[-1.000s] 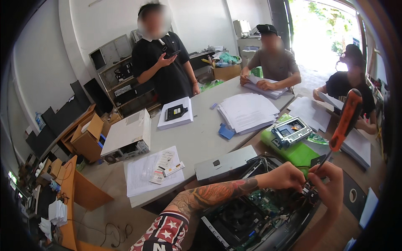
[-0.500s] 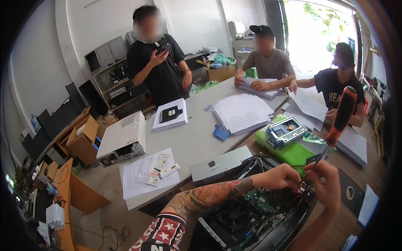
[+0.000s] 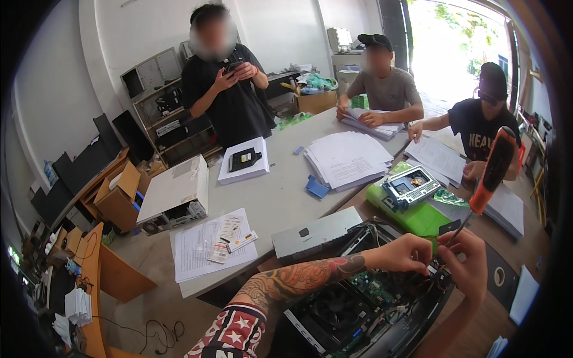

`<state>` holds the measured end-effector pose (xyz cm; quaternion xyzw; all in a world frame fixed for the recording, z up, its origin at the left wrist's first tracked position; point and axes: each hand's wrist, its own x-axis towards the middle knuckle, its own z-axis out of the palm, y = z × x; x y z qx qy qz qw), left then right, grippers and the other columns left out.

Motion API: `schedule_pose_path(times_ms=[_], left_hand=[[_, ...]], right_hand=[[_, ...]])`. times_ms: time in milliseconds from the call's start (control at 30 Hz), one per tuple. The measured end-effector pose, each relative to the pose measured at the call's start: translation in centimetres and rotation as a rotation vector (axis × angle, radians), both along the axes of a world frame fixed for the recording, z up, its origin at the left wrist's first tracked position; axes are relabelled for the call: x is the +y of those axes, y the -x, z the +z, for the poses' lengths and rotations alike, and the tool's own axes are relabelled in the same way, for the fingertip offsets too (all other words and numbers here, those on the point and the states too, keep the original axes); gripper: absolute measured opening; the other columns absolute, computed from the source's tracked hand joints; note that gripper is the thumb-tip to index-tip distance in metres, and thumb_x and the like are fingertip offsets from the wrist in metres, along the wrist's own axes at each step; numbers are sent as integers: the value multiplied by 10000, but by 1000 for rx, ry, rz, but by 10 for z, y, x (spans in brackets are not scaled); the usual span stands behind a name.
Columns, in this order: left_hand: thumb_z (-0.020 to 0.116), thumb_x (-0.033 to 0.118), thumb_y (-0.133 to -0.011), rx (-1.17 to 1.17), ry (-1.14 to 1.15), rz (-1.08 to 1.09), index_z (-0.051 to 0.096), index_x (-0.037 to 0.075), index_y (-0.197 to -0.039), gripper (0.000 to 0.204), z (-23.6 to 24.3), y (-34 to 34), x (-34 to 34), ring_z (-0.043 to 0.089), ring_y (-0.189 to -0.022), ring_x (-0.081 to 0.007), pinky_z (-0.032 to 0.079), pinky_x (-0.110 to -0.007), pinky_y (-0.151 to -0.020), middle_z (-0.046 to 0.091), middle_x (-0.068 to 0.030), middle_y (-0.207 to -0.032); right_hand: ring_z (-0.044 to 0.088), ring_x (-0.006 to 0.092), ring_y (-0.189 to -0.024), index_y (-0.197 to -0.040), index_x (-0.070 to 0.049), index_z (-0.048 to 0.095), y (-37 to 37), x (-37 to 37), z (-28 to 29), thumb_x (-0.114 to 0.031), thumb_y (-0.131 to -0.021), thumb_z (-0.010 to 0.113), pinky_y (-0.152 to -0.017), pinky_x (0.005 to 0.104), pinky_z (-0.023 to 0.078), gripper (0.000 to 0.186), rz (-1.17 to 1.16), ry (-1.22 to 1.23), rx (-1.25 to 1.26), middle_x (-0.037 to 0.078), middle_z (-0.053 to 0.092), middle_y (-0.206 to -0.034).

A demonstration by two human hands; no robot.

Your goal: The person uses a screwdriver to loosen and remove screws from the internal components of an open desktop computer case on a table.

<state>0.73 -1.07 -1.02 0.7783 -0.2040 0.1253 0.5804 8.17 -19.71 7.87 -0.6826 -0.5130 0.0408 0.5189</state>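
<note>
An open computer case (image 3: pixel 437 319) lies in front of me, its black fan (image 3: pixel 336 306), green circuit board (image 3: pixel 371 287) and loose cables showing. Over the case's far right part, my left hand (image 3: pixel 403 253) has its fingers pinched together among the cables; what they hold, if anything, is hidden. Right beside it, my right hand (image 3: pixel 467 261) is closed round the shaft of a screwdriver (image 3: pixel 494 170). The screwdriver's black and orange handle points up, and its tip is hidden by my fingers.
A grey metal box (image 3: pixel 316 234) sits against the case's far side. Beyond it, a metal drive cage (image 3: pixel 413 185) rests on a green box (image 3: pixel 412 218). Paper stacks (image 3: pixel 346 158), a white computer case (image 3: pixel 177 192) and an optical drive (image 3: pixel 245 160) occupy the table. Three people are around it.
Both my hands stay nearly in place, the screwdriver hardly shifting. The standing person has brought a second hand up to the phone. The person at right has lowered a sheet of paper.
</note>
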Motion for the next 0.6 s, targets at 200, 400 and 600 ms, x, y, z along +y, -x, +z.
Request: schedule_pose_path(times_ms=[200,400,600], left_hand=[[785,130,-826,26,-25,10,622,23,-870,199,2,2,3,642,-746,-114,519,-270,-695,681,-26,-807],[702,157,-875,-33,-19,0,626,19,-906,161,8,4,7,638,-787,-137,517,-299,-726,669,-32,-828],[659,111,-840,-8,-12,101,579,15,-856,126,-1,-1,12,580,-714,-125,483,-297,-680,621,-34,-762]], right_hand=[[645,141,-745,-846,48,633,-7,0,-6,52,-788,694,-685,263,496,83,1,-22,-8,88,670,-878],[615,102,-764,-865,47,633,-7,-3,-4,45,-814,680,-699,243,479,69,-1,24,6,62,648,-879],[636,141,-700,-785,54,588,-5,1,-8,48,-785,709,-661,269,489,121,-43,-45,-5,101,682,-841]])
